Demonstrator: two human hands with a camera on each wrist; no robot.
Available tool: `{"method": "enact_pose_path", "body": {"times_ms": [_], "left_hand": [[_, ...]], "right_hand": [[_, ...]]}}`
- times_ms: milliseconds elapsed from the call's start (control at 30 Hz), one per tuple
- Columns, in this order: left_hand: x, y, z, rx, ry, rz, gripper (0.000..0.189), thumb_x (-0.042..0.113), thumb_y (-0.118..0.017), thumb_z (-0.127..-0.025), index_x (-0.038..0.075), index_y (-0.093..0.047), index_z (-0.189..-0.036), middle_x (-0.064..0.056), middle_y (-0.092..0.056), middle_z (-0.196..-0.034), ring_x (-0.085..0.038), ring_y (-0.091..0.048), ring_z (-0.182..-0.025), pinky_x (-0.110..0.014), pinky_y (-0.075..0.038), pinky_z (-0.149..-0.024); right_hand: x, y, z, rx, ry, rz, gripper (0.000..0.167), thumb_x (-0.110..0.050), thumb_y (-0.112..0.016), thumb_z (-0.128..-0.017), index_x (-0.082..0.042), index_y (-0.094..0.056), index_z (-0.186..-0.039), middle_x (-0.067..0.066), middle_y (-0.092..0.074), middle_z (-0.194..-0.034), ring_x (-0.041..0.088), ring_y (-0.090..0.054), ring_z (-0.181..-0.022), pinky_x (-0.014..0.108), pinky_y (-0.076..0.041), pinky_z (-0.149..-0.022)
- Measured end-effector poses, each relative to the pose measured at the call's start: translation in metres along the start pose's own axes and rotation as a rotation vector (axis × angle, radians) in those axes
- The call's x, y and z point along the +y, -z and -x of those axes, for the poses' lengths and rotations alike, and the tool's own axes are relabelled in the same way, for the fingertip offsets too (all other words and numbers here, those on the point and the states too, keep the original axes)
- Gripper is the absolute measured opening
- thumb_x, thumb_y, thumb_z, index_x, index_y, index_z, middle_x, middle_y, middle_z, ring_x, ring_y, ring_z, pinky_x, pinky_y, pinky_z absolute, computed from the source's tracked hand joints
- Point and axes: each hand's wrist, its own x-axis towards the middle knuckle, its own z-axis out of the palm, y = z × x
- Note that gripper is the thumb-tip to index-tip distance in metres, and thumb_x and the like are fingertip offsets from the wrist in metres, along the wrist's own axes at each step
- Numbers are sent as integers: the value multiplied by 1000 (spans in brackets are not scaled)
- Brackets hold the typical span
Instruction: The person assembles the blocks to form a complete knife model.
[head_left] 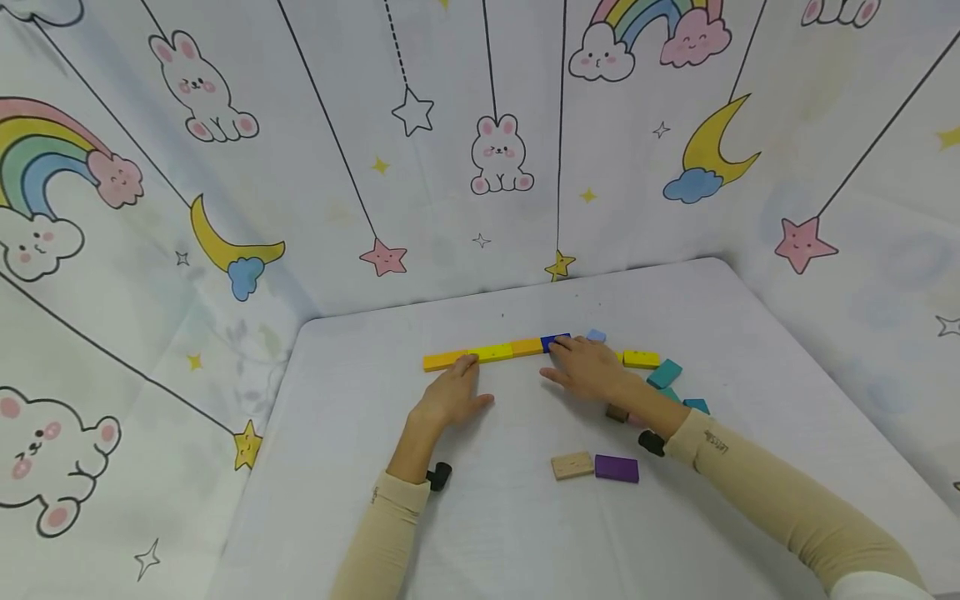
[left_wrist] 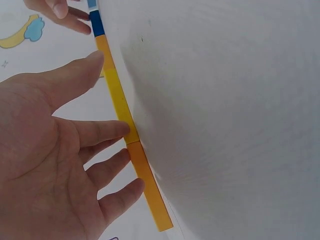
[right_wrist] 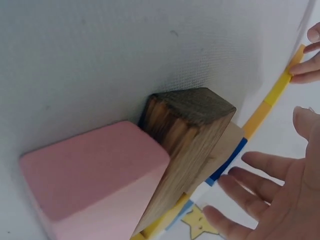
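Note:
A straight row of blocks lies near the back of the table: an orange block (head_left: 442,362) at the left end, a yellow block (head_left: 495,353), another orange block (head_left: 527,347) and a dark blue block (head_left: 553,341). My left hand (head_left: 446,397) touches the row's front side with spread, fairly straight fingers where the left orange and yellow blocks meet. At the other end, fingertips of my right hand (head_left: 591,368) rest at the dark blue block (right_wrist: 227,162). In the left wrist view, a light blue piece (left_wrist: 92,4) follows the dark blue one.
Right of the row lie a light blue block (head_left: 596,336), a yellow block (head_left: 642,359) and teal blocks (head_left: 664,373). A brown wooden block (right_wrist: 187,125) and a pink block (right_wrist: 95,170) sit under my right wrist. Nearer are a plain wooden block (head_left: 572,466) and a purple block (head_left: 617,469).

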Motion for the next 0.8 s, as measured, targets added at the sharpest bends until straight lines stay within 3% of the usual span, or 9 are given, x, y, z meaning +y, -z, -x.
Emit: {"method": "enact_pose_path", "body": {"times_ms": [233,800], "left_hand": [[1,2,1,-1,4,-4,78,46,-64,-103,-3,-38,-158,-11,-26,-170,-28,-29,-156,-44,-29,-126],[2,4,1,0,-2,-9,78,46,-65,-103,-3,-39,-158,-11,-27,-170,-30,-31,-155,-44,-32,-125]], "right_hand": [[11,2,8,70,3,-86,65,-53,-52,-107,-2,-57,-147,21,-53,-153,41,-51,-140,59,-47,-111],[28,12,45,213,53,-136,41,-36,-71,-100,-1,-75,-122,19,-70,-130,39,-67,-120,57,-55,-101]]}}
